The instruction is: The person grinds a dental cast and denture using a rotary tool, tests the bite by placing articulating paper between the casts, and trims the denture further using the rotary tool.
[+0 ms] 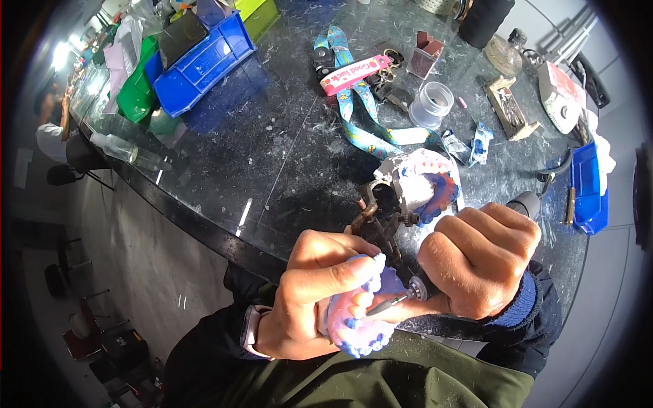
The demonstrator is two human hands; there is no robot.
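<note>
My left hand (303, 289) is closed round a pink denture (354, 325) whose teeth are partly stained blue, holding it above my lap at the table's front edge. My right hand (479, 262) is curled into a fist round a rotary handpiece, mostly hidden by the fingers; its round metal nose (417, 288) shows. A thin dark bur (386, 305) points from it to the denture's inner side; I cannot tell whether it touches. The right thumb reaches toward the denture. Just beyond both hands stands a metal articulator (381, 228) with a white plaster model (410, 182) and another blue-marked denture (441, 194).
Farther back lie a patterned lanyard (348, 122) with keys, a clear plastic cup (431, 105), small foil packets (481, 143) and a wooden-and-metal holder (507, 109). Blue bins stand at the far left (204, 68) and right (589, 190). A red-and-white box (561, 98) sits far right.
</note>
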